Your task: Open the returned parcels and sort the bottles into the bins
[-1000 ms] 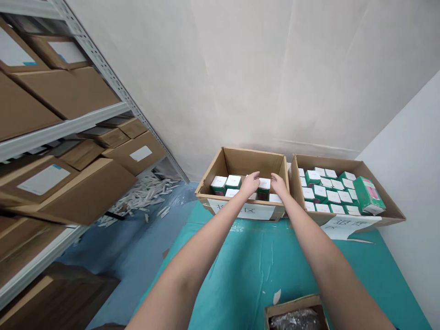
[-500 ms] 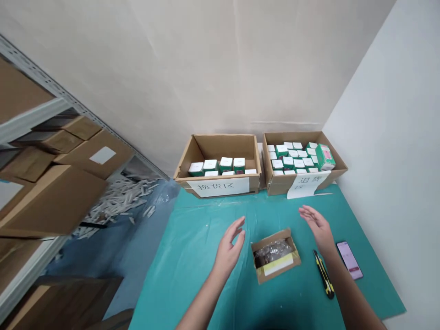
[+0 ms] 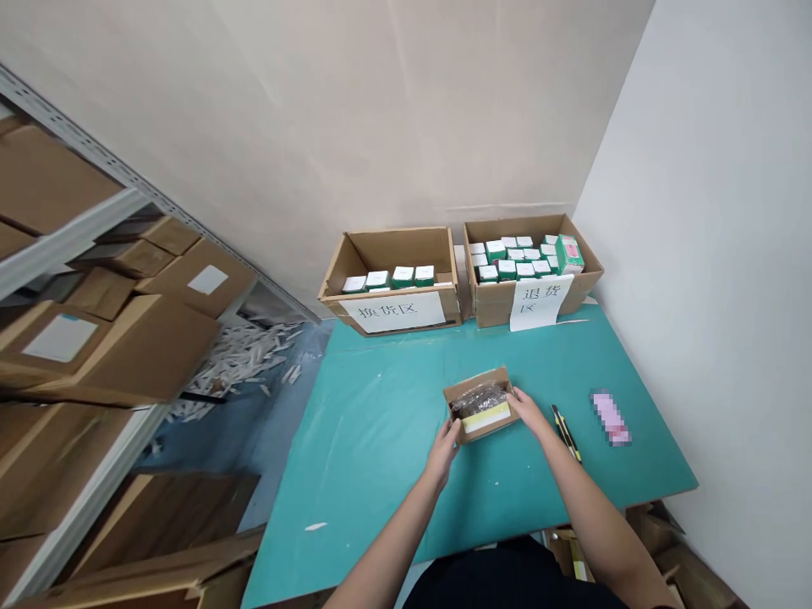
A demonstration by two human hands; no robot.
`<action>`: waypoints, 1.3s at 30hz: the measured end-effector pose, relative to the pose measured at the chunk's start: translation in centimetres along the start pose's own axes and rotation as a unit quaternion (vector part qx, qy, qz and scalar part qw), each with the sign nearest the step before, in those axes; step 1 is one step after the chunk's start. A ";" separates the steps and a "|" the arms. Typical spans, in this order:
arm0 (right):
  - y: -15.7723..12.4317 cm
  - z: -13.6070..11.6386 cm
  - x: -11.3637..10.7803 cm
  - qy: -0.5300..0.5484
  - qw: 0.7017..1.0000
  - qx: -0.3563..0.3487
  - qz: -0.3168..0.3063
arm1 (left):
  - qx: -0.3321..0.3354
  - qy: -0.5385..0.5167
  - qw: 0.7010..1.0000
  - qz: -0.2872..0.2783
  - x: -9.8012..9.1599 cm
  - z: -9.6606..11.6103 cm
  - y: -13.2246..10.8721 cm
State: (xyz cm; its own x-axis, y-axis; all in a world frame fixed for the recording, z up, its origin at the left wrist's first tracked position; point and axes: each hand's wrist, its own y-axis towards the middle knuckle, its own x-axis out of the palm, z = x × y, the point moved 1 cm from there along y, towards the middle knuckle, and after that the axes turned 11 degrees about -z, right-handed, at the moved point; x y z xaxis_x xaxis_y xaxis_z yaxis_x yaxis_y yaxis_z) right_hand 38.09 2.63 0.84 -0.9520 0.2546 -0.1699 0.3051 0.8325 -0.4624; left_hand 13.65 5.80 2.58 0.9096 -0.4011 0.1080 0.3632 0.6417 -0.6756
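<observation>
Cardboard box (image 3: 479,404) held between left hand (image 3: 442,452) and right hand (image 3: 526,412).
Both grips pinching its sides; utility knife (image 3: 565,431) just right.

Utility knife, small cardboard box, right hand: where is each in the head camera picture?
Utility knife (image 3: 566,432), head view, point on its yellow-and-black handle.
Small cardboard box (image 3: 477,380), head view, point on its far wall.
Right hand (image 3: 526,412), head view, point on the back of the hand.

Small open cardboard box (image 3: 477,404) is sitting flat, gripped between left hand (image 3: 442,452) and right hand (image 3: 523,411), dark plastic-wrapped contents (image 3: 479,399) showing (yellow-and-white strip (image 3: 486,417) nearest the grip).
</observation>
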 end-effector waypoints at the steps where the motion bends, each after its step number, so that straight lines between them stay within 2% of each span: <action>1: -0.1 0.2 0.3 -0.007 1.000 0.001 -0.003 | 0.005 -0.004 1.000 -0.001 0.5 -0.1 -0.1; 6: -3.0 2.1 0.5 -0.003 0.999 -0.030 0.018 | 0.058 0.028 0.998 0.024 1.3 -1.0 -1.6; 12: -10.5 5.8 -0.3 0.075 0.994 -0.074 0.041 | 0.113 0.021 0.993 0.002 1.2 -3.6 -5.3; 15: -15.5 7.2 -0.5 0.111 0.987 -0.083 0.081 | 0.120 0.048 0.991 -0.045 1.8 -4.3 -7.3; 18: -21.3 8.6 -0.1 0.144 0.974 -0.085 0.151 | 0.133 0.097 0.980 -0.111 2.6 -4.8 -9.2; 23: -31.3 12.3 2.5 0.219 0.933 -0.079 0.275 | 0.133 0.173 0.949 -0.225 4.6 -6.1 -11.9; 27: -37.8 16.1 5.4 0.282 0.886 -0.066 0.363 | 0.113 0.230 0.917 -0.307 6.9 -8.0 -13.9; 31: -42.5 19.6 7.2 0.314 0.843 -0.059 0.433 | 0.094 0.289 0.877 -0.371 10.1 -10.6 -15.5; 35: -46.1 23.0 7.2 0.345 0.797 -0.048 0.493 | 0.084 0.337 0.833 -0.430 14.2 -13.3 -17.0; 39: -49.7 26.5 6.1 0.371 0.763 -0.041 0.527 | 0.079 0.369 0.808 -0.453 19.0 -16.6 -18.9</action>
State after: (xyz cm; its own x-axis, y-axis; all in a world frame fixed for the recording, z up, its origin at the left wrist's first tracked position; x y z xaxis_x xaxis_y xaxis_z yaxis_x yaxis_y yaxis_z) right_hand 17.77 -50.20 -0.26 0.0610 0.9877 0.1441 0.9375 -0.0071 -0.3480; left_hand 20.75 -24.81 5.31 -0.0893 -0.9960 0.0025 0.8865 -0.0807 -0.4557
